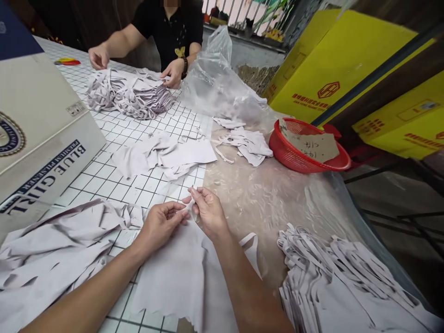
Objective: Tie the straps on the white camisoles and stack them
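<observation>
My left hand (161,223) and my right hand (208,213) meet over the table, both pinching the top edge of a pale lilac fabric piece (173,277) that lies flat under my forearms. A looped strap (250,240) of the same fabric sticks out to its right. A loose heap of the same fabric (52,259) lies to my left. A neat stack of strapped pieces (333,282) lies to my right.
Across the table a person in black presses both hands on a pile of straps (128,95). A white cardboard box (38,134) stands left. A red basket (305,148) with a paper note, a clear plastic bag (218,83), scattered fabric pieces (163,155) and yellow cartons (333,60) lie further off.
</observation>
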{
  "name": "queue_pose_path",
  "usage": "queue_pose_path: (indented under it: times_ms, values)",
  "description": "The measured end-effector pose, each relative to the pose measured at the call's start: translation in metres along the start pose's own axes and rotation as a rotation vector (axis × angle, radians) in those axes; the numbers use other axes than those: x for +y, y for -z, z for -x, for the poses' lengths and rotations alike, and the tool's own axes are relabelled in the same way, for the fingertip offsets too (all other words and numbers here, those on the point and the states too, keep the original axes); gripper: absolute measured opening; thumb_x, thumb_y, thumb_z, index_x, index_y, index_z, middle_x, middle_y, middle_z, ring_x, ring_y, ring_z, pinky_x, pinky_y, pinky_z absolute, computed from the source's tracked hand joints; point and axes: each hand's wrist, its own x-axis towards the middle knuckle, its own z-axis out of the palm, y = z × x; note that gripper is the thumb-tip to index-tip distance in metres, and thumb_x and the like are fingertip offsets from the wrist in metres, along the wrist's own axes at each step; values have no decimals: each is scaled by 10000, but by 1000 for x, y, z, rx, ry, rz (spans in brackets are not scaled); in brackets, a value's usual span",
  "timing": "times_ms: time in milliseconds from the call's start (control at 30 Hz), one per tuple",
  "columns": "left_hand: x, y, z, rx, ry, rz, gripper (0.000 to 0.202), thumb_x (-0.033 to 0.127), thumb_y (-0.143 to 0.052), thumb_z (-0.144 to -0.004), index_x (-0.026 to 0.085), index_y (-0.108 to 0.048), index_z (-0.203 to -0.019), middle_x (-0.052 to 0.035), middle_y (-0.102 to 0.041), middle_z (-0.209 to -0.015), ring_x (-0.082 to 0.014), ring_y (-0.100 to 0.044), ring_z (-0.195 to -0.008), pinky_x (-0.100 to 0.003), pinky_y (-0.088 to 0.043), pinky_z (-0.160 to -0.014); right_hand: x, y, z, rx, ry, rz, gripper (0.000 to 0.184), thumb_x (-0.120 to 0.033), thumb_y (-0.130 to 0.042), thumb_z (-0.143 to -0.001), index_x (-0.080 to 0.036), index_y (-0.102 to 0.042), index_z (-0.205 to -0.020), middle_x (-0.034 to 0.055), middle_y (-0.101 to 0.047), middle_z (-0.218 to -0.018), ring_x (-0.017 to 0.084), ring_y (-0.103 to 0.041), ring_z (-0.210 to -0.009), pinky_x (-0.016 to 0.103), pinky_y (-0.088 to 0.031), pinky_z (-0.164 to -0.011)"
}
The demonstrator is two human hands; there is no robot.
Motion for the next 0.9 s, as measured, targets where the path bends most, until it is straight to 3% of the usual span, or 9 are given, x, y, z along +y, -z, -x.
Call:
queue_pose_path:
  times_ms: [67,200,333,467,567,667,767,900]
  values:
    - [6,2,3,53,11,21,424,540,-764,-692,138,-704,-810,-83,-740,-744,-170,-670,-629,-238,-476,-522,-3,0,3,-86,-14,26,427,-553,-768,-692,-174,-616,-820,1,-675,-728,56,-475,-502,191,-388,-474]
    - [19,4,10,85,-54,0,390,509,-791,-665,144,-724,-786,-49,-718,-657,-150,-652,-588,-235,-489,-543,-13,0,15,-257,1,159,390,-491,-818,-662,-172,-675,-834,-2,-651,-759,119,-619,-689,247,-506,-656]
    - [22,3,15,58,-51,-30,391,500,-786,-676,141,-728,-820,-66,-738,-737,-145,-641,-579,-235,-468,-526,-17,4,29,-174,102,283,339,-479,-794,-701,-178,-690,-816,12,-653,-800,147,-640,-739,287,-526,-711]
    - [20,5,18,-112,-60,-150,355,500,-709,-759,154,-700,-837,-50,-702,-726,-161,-637,-638,-263,-478,-595,-3,11,43,-74,150,232,346,-496,-776,-716,-186,-642,-793,-3,-624,-766,136,-625,-707,271,-525,-674]
    - [19,9,18,-322,-155,-502,268,428,-731,-736,180,-669,-817,-46,-674,-786,-191,-603,-740,-309,-469,-686,11,19,45,31,139,163,363,-525,-741,-740,-200,-587,-792,-29,-586,-688,102,-565,-613,213,-455,-543]
    - [20,10,19,-443,-242,-899,214,279,-795,-653,189,-633,-760,-49,-634,-805,-229,-544,-822,-339,-426,-733,16,24,43,68,87,121,357,-506,-746,-733,-204,-562,-775,-38,-575,-653,88,-528,-574,196,-425,-509]
    - [21,9,19,-483,-226,-1013,149,191,-724,-695,192,-575,-702,-42,-611,-772,-229,-521,-824,-339,-393,-732,13,26,44,11,20,89,343,-459,-778,-698,-202,-563,-766,-33,-595,-655,95,-541,-584,213,-458,-545]
    - [21,6,21,-411,-182,-856,124,276,-647,-776,187,-566,-746,-32,-616,-776,-186,-527,-751,-307,-386,-686,10,29,45,-113,-19,98,300,-389,-793,-693,-189,-585,-772,-34,-591,-649,96,-539,-586,228,-465,-584]
